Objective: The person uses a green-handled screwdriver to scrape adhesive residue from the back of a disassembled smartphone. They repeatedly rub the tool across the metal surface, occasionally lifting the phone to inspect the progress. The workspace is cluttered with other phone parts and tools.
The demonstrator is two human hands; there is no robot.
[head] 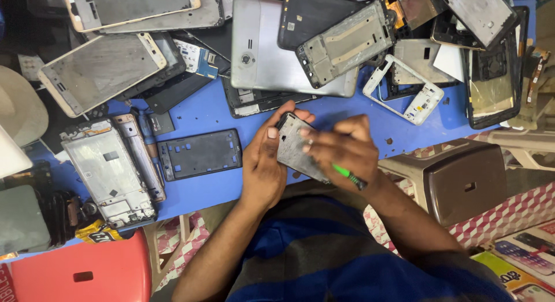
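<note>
Left hand (263, 163) clasping phone frame (296, 147)

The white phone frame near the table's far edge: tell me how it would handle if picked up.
The white phone frame is an open rim with thin rails, so it probably weighs little and may flex or twist. Those narrow rails look liable to snap under a hard squeeze. It lies flat on the blue table, so it should slide, not roll.

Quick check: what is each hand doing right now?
Left hand: closed around the phone frame, holding it.
Right hand: closed on a green tool, fingertips on the phone frame.
</note>
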